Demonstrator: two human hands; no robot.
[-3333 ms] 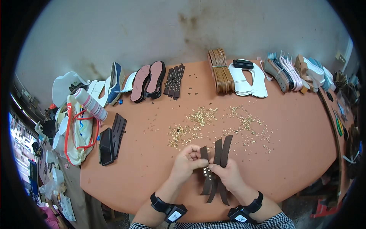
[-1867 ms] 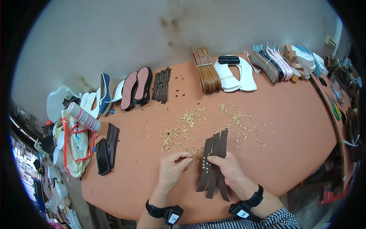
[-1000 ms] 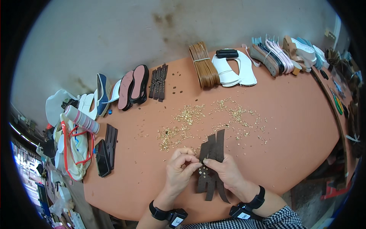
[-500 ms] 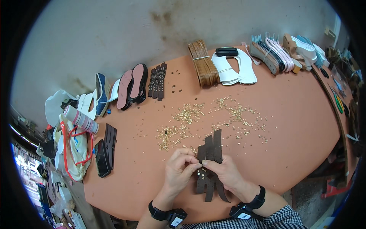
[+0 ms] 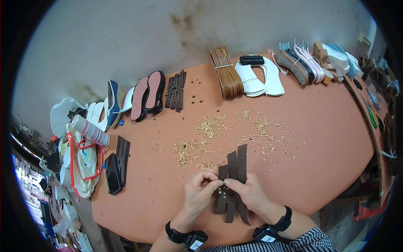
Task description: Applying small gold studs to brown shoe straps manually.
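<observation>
Both hands meet low in the middle of the view, over a dark brown slitted strap piece [image 5: 242, 161] with several small gold studs in its middle. Its strips stick out above and below the fingers. My right hand [image 5: 254, 193] grips its right side, thumb on top. At its left edge my left hand [image 5: 200, 191] is closed, thumb and forefinger pinched together against the piece beside the right thumb tip. Whether a stud sits between those fingertips is too small to tell. Loose gold studs [image 5: 210, 127] lie scattered on the orange-brown tabletop [image 5: 327, 138] beyond the hands.
Along the back stand studded brown strap pieces [image 5: 175, 91], pink-topped soles [image 5: 154, 92], a brown strip bundle [image 5: 226, 73], white cut-outs [image 5: 273, 77] and shoe parts [image 5: 308, 63]. To the left are a phone [image 5: 112, 174], dark strips [image 5: 122, 155], a striped cup [image 5: 90, 131] and a bag [image 5: 86, 168].
The hands and strap piece stay nearly in place, with the fingers shifting slightly at the studs. The whole view has moved a little.
</observation>
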